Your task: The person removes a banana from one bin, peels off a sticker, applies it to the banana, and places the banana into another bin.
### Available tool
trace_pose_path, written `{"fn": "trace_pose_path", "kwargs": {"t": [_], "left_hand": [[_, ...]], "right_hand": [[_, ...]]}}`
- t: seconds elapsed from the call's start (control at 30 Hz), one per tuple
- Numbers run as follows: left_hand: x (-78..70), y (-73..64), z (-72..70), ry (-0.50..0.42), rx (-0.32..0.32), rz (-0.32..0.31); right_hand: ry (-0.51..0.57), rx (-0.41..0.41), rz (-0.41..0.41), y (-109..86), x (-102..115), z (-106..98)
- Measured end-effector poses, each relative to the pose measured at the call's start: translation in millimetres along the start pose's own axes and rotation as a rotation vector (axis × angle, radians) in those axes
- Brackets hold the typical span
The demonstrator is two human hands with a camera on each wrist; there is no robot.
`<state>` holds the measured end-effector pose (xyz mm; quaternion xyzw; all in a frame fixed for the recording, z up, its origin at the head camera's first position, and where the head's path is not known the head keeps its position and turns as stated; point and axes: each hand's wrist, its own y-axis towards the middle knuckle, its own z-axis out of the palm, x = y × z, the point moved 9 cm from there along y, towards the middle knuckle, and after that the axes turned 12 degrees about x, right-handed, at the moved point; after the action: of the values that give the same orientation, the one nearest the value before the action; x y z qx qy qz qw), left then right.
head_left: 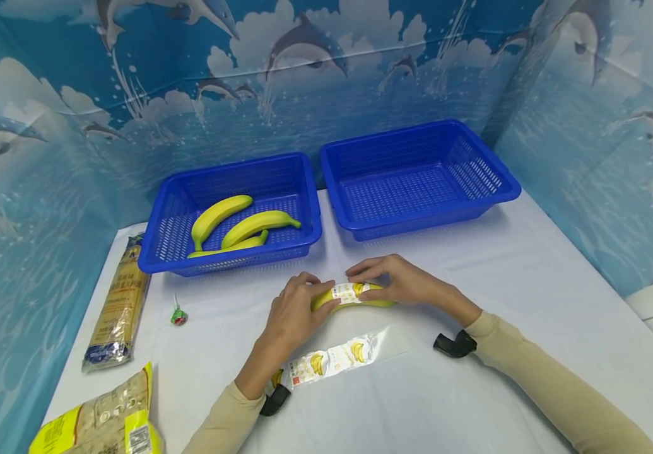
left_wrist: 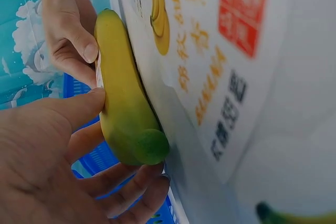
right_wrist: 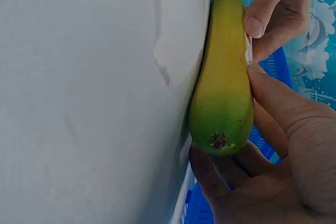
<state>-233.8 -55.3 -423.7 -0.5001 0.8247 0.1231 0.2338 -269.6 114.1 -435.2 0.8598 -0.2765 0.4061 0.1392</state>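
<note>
A yellow banana with greenish ends lies on the white table, a white label with a banana picture across its middle. My left hand grips its left end, thumb on the near side and fingers behind. At the right end my right hand holds it the same way, thumb at the label's edge. Both wrist views show the banana between thumb and fingers, with the label mostly hidden there. Just in front lies a strip of banana labels, partly under the left wrist.
Several bananas lie in the left blue basket; a second blue basket stands to its right. At the left are a pasta packet, a lollipop and a yellow-clear bag. A dolphin-print curtain surrounds the table.
</note>
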Motion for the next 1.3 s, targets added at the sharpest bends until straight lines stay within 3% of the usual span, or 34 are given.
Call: {"fn": "trace_pose_path", "kwargs": {"t": [0.27,0.43,0.63,0.9,1.3], "left_hand": [[-0.1,-0.3,-0.8,0.019,0.0,-0.011],[-1.8,0.1,-0.7,0.028,0.008,-0.004],[-5.4,1.2,0.3,0.013,0.011,0.048],[-8.4,-1.8,-8.5,-0.066,-0.024,0.085],[-23.2,-6.8,-26.3,-0.144,-0.138,0.14]], "right_hand": [[-0.041,0.058,0.06,-2.9,0.6,-1.1],[-0.064,0.077,0.062,-5.6,0.7,-3.4],[-0.084,0.107,0.025,-11.9,2.2,-8.6],[0.114,0.042,0.008,-15.5,-3.4,-17.7],[0.215,-0.023,0.026,-21.9,5.4,-30.9]]}}
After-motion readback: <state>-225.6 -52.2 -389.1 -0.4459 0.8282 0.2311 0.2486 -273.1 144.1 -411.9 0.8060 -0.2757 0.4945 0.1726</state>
